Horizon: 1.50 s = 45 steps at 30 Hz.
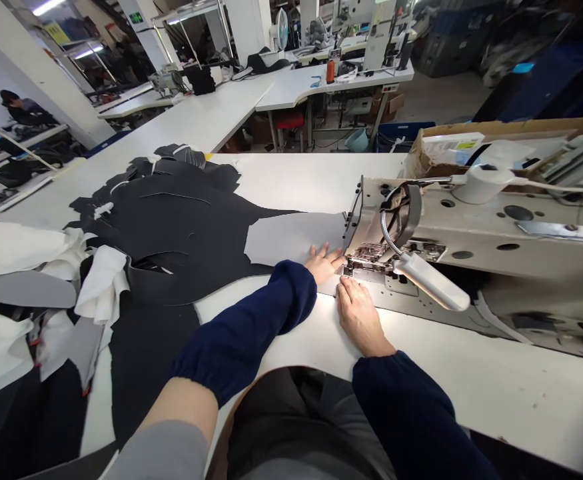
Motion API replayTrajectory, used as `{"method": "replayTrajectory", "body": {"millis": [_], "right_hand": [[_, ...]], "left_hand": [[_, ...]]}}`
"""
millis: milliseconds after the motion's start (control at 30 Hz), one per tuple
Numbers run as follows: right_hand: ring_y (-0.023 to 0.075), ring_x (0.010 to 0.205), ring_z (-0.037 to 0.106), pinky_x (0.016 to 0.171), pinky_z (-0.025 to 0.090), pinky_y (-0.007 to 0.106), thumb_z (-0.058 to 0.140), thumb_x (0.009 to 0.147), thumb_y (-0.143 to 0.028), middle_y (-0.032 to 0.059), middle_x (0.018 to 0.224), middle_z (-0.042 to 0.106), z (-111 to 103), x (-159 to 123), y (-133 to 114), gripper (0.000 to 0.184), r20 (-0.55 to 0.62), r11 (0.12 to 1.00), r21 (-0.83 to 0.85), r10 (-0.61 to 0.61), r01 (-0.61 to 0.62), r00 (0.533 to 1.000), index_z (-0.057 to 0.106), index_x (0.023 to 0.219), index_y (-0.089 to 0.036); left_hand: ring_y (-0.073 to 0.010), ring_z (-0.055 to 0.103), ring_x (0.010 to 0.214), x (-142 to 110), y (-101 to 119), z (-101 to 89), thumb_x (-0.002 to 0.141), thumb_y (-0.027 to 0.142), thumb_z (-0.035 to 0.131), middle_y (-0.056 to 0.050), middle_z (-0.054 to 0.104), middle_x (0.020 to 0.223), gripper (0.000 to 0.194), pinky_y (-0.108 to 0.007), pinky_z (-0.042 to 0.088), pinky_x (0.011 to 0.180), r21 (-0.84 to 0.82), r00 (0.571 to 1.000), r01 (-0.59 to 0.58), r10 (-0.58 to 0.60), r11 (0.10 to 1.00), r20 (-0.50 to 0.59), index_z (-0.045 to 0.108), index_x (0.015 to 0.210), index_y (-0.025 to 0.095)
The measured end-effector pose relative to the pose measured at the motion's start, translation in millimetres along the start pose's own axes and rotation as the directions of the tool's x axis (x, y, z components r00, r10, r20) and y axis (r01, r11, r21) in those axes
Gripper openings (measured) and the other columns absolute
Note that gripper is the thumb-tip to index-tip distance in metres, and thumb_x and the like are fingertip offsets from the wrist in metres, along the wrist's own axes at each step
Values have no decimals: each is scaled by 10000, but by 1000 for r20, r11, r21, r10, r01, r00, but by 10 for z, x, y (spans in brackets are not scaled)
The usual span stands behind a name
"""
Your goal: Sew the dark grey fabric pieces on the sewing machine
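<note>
My left hand (324, 262) lies flat, fingers spread, on a grey piece of fabric (291, 237) just left of the sewing machine's needle area (366, 257). My right hand (358, 313) rests on the table in front of the presser foot, fingers stretched toward the fabric edge under it. Both arms wear dark blue sleeve covers. The sewing machine (476, 230) stretches off to the right, with a white lamp (428, 280) on a flexible neck over the needle plate.
A pile of black cut fabric pieces (171, 227) covers the table to the left, with white and grey pieces (31, 293) at the far left. A cardboard box (471, 143) stands behind the machine. Other sewing tables (321, 80) and a person (21, 110) are in the background.
</note>
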State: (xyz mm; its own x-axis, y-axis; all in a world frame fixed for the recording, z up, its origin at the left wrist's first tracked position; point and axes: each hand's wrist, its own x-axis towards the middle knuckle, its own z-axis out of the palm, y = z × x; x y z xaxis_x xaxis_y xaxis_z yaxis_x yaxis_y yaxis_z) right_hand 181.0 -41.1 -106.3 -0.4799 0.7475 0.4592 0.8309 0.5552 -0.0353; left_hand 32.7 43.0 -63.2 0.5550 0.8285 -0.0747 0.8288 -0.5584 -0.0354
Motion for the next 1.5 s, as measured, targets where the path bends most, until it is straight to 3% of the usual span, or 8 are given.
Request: {"method": "replayTrajectory", "body": {"millis": [600, 767, 933, 1200, 1300, 1367, 1433, 1500], "right_hand": [[275, 1218, 439, 1008, 346, 433, 332, 896, -147, 176, 1274, 530, -13, 12, 23, 361, 51, 999, 19, 25, -26, 998, 562, 1167, -81], [271, 1217, 440, 1004, 358, 432, 317, 901, -159, 175, 1271, 531, -9, -3, 61, 364, 34, 1000, 28, -10, 9, 999, 561, 1161, -89], [270, 1199, 460, 990, 380, 436, 311, 903, -174, 169, 1253, 541, 37, 11, 114, 357, -3, 999, 38, -32, 32, 999, 560, 1151, -117], [279, 1197, 477, 1014, 374, 485, 326, 907, -300, 147, 1254, 550, -8, 9, 120, 349, 15, 945, 322, 53, -55, 998, 604, 1062, -158], [276, 1208, 473, 1056, 336, 489, 440, 855, -454, 119, 1276, 539, -209, 1, -19, 379, 102, 709, 639, 304, -297, 947, 601, 1073, -188], [268, 1193, 488, 1061, 336, 473, 540, 783, -549, 101, 1252, 553, -373, 3, -216, 451, 309, 295, 825, 477, -482, 822, 580, 1083, -214], [255, 1143, 530, 1028, 375, 452, 604, 717, -612, 93, 1174, 587, -518, 7, -484, 503, 586, -259, 809, 413, -527, 697, 556, 1038, -228], [257, 949, 623, 867, 486, 458, 645, 660, -631, 97, 974, 641, -605, 20, -758, 519, 654, -420, 751, 360, -510, 665, 551, 937, -202]], "left_hand": [[-353, 246, 1361, 3, 22, 43, 963, 207, 286, -40, 291, 1502, 422, -635, 273, 1025, -81, 1000, 15, -17, 997, -22, 438, 1348, 294], [-337, 259, 1360, -154, -322, -93, 936, 181, 388, -22, 257, 1517, 482, -602, 318, 1017, -125, 994, 53, -40, 991, 102, 365, 1376, 374], [-324, 453, 1237, -521, -793, -183, 837, 8, 445, -170, 414, 1400, 539, -476, 464, 895, -58, 950, 295, -286, 954, 129, 445, 1335, 214], [-250, 597, 1035, -664, -698, -353, 882, 19, 304, -202, 578, 1175, 404, -387, 483, 838, -3, 924, 372, -371, 928, 94, 553, 1191, 91], [-248, 613, 997, -917, -852, -586, 890, 43, 305, -179, 603, 1130, 380, -380, 497, 811, 46, 911, 388, -390, 921, 133, 579, 1145, 105], [-249, 608, 1006, -1231, -925, -712, 880, 34, 294, -169, 588, 1167, 401, -390, 505, 807, 98, 915, 363, -374, 927, 154, 574, 1154, 122], [-251, 586, 1050, -1619, -892, -773, 842, 3, 292, -161, 543, 1253, 467, -392, 517, 796, 159, 937, 292, -316, 943, 149, 540, 1211, 146], [-238, 552, 1115, -2021, -790, -757, 753, -25, 346, -121, 496, 1338, 590, -345, 532, 776, 216, 974, 201, -218, 956, 58, 503, 1276, 197]]}}
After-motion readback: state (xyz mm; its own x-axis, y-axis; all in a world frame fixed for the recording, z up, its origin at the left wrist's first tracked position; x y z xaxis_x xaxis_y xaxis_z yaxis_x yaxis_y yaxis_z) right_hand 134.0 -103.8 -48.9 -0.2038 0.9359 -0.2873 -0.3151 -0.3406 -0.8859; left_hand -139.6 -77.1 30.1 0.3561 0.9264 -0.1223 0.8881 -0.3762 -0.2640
